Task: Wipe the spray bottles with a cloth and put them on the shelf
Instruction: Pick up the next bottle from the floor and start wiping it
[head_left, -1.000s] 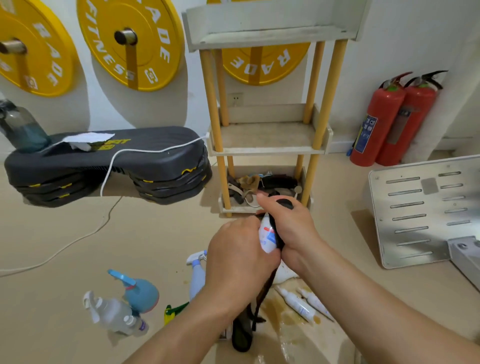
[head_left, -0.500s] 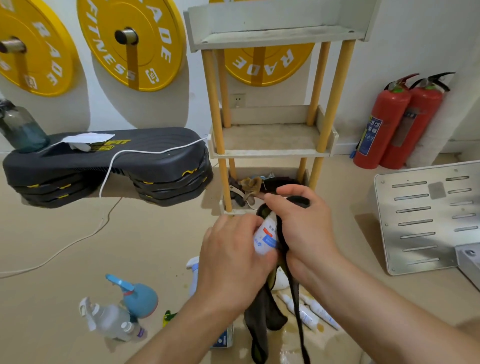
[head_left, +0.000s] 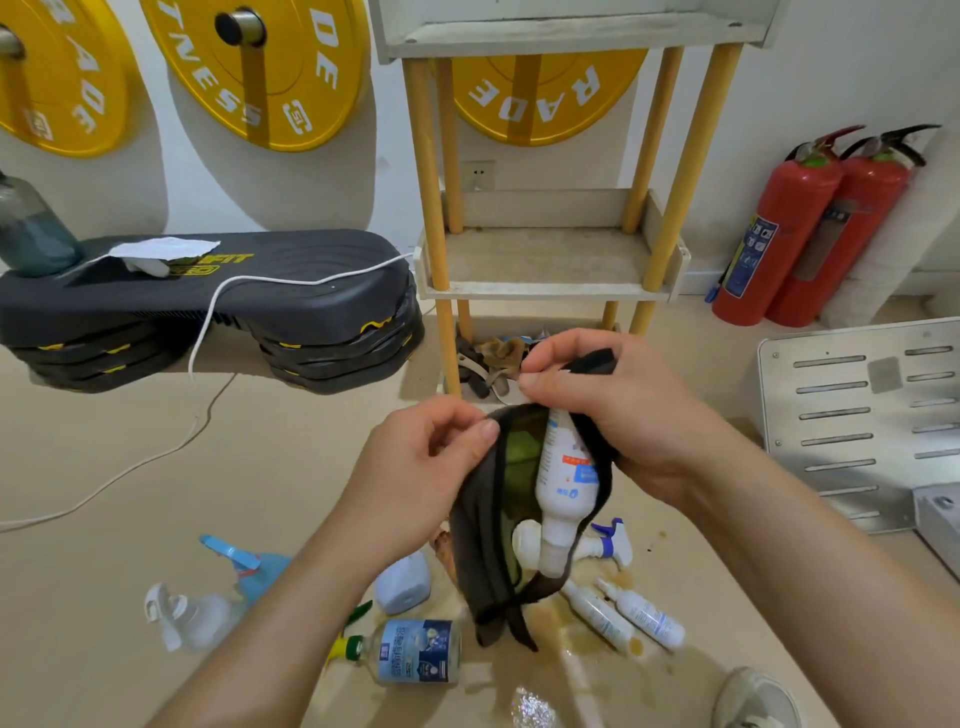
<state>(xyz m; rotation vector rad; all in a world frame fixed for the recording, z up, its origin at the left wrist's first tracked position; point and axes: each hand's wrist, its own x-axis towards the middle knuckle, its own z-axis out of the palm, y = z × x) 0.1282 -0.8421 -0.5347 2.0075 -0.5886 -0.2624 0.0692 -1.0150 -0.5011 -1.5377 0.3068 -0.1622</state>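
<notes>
Two bare forearms angle inward above the floor. The left hand (head_left: 415, 467) pinches a dark grey cloth (head_left: 480, 525) by its edge; the right hand (head_left: 623, 415) closes its grip round the cloth-wrapped base of an inverted white plastic spray bottle (head_left: 566, 478), just before the white-and-yellow wooden shelf (head_left: 550, 262).

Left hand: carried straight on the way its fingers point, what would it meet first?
The left hand pinches the dark cloth, so that comes first. Just beyond it, probably the upside-down white spray bottle held in the right hand.
</notes>
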